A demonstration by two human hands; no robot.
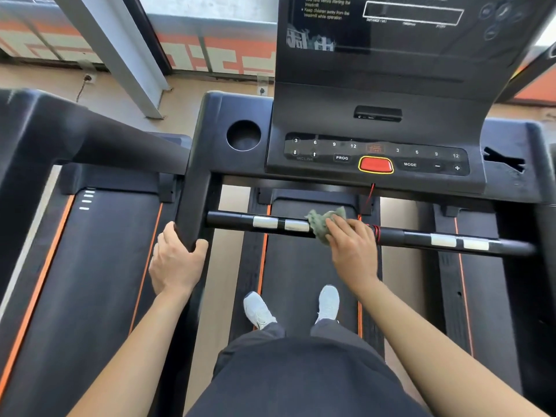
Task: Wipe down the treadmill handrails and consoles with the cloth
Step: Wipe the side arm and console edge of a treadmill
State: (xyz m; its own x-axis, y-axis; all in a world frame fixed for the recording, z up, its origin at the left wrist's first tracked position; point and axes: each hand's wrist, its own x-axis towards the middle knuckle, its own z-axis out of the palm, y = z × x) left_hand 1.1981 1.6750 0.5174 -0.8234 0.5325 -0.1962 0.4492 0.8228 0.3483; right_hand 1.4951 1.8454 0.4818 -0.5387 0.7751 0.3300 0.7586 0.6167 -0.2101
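The right hand [353,248] presses the crumpled green cloth [322,223] with almost straight fingers on the middle of the front handlebar [406,237], near the console [331,115], while the left hand [176,263] holds the left handrail [194,203] with curled fingers and thumb.

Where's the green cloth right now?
In the head view, the green cloth sits on the front crossbar under the right hand, just right of a silver sensor pad.
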